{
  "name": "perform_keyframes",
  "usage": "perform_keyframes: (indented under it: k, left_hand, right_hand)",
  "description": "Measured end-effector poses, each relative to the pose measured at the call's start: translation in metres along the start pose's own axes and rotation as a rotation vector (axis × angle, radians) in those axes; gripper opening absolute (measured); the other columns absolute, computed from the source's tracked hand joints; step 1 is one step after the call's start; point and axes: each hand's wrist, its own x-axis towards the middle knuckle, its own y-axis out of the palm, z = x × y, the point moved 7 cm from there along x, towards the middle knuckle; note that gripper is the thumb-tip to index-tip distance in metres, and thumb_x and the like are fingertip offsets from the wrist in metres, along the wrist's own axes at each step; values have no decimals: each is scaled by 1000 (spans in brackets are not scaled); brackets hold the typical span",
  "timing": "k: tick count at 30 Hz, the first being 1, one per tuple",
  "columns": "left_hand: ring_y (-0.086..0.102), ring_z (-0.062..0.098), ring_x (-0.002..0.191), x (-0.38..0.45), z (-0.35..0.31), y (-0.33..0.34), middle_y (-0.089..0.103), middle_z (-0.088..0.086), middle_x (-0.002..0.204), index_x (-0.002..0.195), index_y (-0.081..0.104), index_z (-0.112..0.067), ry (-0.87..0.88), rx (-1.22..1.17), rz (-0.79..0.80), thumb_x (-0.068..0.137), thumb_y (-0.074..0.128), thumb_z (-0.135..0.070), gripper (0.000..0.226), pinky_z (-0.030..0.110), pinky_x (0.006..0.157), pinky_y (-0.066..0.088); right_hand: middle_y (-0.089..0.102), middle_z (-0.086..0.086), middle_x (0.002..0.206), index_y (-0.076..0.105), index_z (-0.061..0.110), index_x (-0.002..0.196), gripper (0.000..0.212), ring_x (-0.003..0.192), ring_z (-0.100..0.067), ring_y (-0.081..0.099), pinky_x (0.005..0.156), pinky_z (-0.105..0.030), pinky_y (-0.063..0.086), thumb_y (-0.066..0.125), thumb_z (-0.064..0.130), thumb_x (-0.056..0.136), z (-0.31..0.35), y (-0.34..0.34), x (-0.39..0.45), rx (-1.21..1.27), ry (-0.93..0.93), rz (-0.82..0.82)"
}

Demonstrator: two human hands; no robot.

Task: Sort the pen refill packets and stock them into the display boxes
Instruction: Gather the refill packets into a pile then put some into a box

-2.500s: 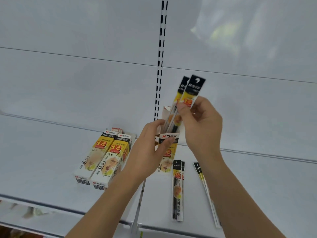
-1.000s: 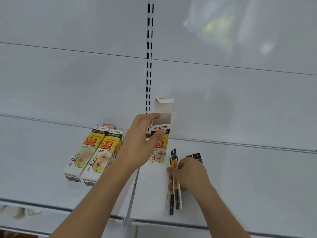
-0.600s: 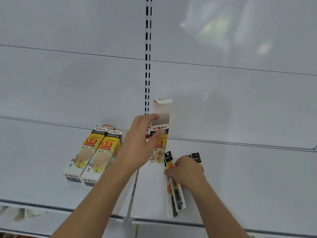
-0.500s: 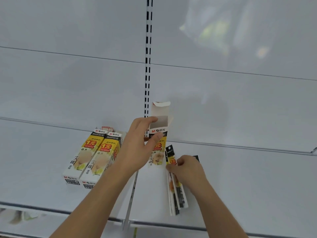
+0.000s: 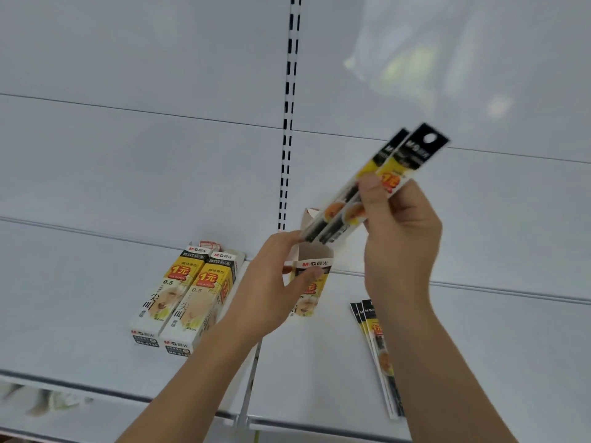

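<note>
Two, perhaps more, packets (image 5: 377, 193) pinched in the right hand (image 5: 401, 238) angle down toward the open box (image 5: 315, 263), which the left hand (image 5: 271, 286) grips upright on the shelf (image 5: 479, 362) for loading.

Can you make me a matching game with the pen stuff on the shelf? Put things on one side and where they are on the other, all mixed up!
Things:
1. open display box
2. two closed boxes
3. packets in the air
4. loose packets

Places:
A. lying flat on the shelf, right of the open box
B. pinched in the right hand, lower ends at the box opening
C. held upright by the left hand
D. lying side by side on the shelf, to the left

Pairs: 1-C, 2-D, 3-B, 4-A
</note>
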Motion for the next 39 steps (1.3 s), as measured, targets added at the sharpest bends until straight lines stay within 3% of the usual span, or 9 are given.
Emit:
perform_keyframes:
  k: [5,9,17,21,25,28,31,35,39]
  left_hand:
    - [58,-4,119,-3,2,-7,48,-44,128,127,40,-66,-46,-7,-15,96,73,-38,53,22,94,56]
    - [55,-2,124,0,2,0,52,-28,136,144,48,-37,-38,36,16,96,72,-39,53,25,99,55]
    - [57,0,124,4,4,3,56,-22,137,143,48,-37,-50,9,21,97,71,-39,52,34,99,58]
    - [54,-6,124,6,4,2,53,-31,133,139,48,-47,-49,-11,14,97,72,-36,50,31,98,58]
    - [50,-14,121,8,2,3,52,-36,130,138,50,-46,-31,-10,8,96,74,-35,49,17,94,54]
    - [55,-10,118,10,0,7,49,-40,128,137,52,-44,-24,-21,-11,95,75,-36,49,9,89,50]
    - [57,-5,118,12,0,15,47,-40,129,138,51,-43,-34,-26,0,94,74,-38,50,9,87,50]
    - [53,-6,123,15,-2,28,48,-31,134,139,50,-43,-8,-17,53,95,74,-39,50,19,97,53]
    - [48,-10,126,18,0,34,47,-32,137,140,49,-46,-22,-20,69,96,71,-41,49,35,104,54]
  right_hand:
    - [75,3,80,74,17,90,13,75,-14,69,73,-25,56,70,24,101,-13,-1,-1,-112,-16,8]
    - [72,0,75,71,3,91,17,61,-4,67,60,-14,50,72,18,99,-2,12,3,-204,-64,150]
    - [68,24,83,65,58,77,31,83,-4,63,73,-20,46,73,36,98,-23,21,0,-510,-113,383]
    - [71,26,105,71,49,108,16,104,-4,65,88,-23,52,73,37,96,-31,6,4,-486,-114,346]
    - [72,19,107,79,35,106,11,110,-11,66,90,-30,55,72,30,99,-36,-3,7,-559,-172,359]
    - [72,19,104,78,36,102,12,103,-9,67,84,-18,52,71,26,100,-40,-22,10,-579,-168,262]
    - [71,22,98,75,39,99,12,93,0,66,78,-11,47,70,29,100,-59,-52,13,-766,-53,219]
    - [72,14,99,76,29,111,20,90,-4,64,83,-25,51,68,42,98,-120,-93,-2,-1242,306,460]
    - [65,7,92,62,20,98,40,84,-13,63,72,-31,51,77,54,84,-155,-124,-31,-1418,567,552]
